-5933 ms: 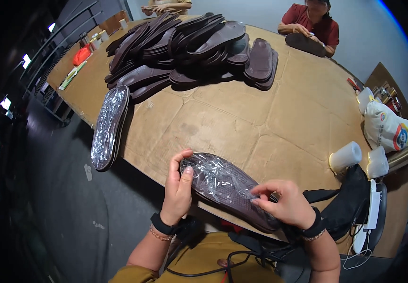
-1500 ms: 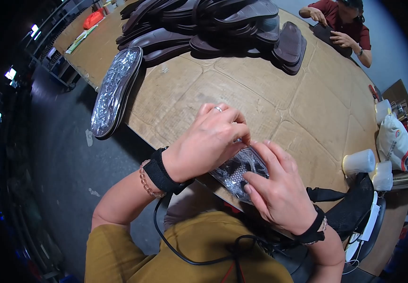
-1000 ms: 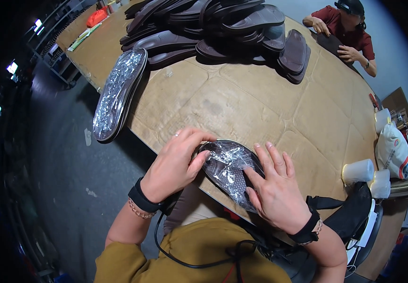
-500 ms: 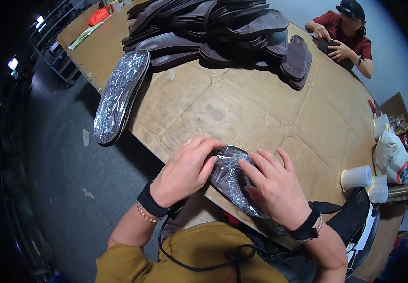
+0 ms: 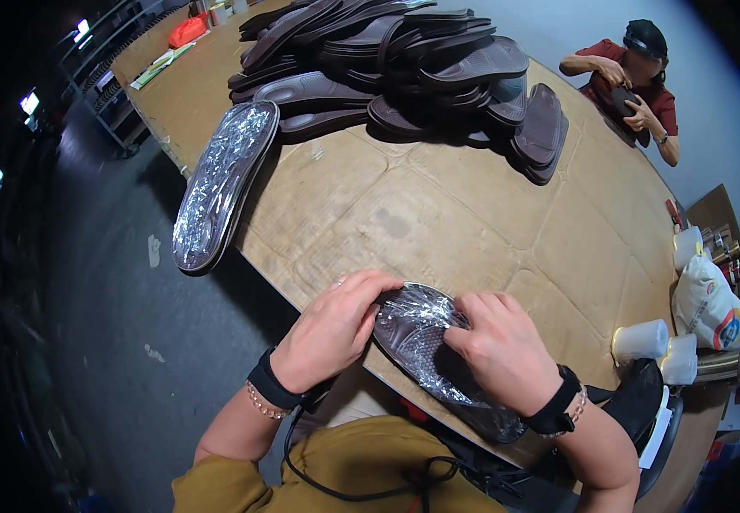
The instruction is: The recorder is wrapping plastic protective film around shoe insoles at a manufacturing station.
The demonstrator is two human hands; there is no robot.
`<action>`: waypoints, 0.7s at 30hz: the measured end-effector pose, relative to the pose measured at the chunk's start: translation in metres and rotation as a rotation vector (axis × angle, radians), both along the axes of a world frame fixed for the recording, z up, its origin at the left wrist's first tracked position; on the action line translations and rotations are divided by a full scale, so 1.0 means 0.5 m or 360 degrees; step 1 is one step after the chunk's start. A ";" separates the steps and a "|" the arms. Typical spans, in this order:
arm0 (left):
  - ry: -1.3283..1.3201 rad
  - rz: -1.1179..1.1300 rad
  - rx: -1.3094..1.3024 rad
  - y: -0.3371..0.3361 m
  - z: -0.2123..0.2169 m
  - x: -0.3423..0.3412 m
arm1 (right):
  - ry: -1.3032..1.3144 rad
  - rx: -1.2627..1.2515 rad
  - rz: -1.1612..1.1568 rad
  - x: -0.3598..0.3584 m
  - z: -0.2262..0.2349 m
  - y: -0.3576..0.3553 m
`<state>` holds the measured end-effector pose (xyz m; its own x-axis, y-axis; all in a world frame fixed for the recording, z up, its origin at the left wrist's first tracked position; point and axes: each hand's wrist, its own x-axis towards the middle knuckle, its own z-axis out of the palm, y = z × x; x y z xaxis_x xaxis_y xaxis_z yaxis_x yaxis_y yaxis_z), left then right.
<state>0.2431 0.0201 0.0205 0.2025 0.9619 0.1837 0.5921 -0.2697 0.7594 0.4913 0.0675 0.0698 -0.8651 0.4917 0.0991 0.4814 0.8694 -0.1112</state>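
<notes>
At the near edge of the table lies a dark brown shoe sole (image 5: 421, 338) covered in shiny clear plastic film. My left hand (image 5: 329, 321) is closed round its upper left edge, thumb and fingers hooked over the rim. On its right side rests my right hand (image 5: 507, 346), fingers curled into the film; the fingertips are partly hidden. Another film-wrapped sole stack (image 5: 226, 184) sits on the table's left edge and sticks out past it. Unwrapped dark soles (image 5: 378, 64) are heaped at the far side.
Across the table (image 5: 447, 231) a person (image 5: 635, 85) in dark red holds a dark sole. On the right are film rolls (image 5: 641, 340), a white bag (image 5: 712, 303) and a black chair. A red bag (image 5: 188, 32) is far left, beside a shelf rack.
My right hand's fingers have gone from spread over the sole to curled in. The film lies flatter on the sole now. My left hand keeps its hold.
</notes>
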 end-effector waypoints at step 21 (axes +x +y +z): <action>0.0683 0.0339 0.0397 -0.028 0.009 0.149 | 0.0251 -0.0493 -0.0357 0.037 -0.007 -0.009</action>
<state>0.3174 0.0060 0.0249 0.1150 0.9276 0.3555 0.8963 -0.2512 0.3654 0.5096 0.0632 0.0665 -0.7190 0.6939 0.0392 0.6115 0.6584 -0.4388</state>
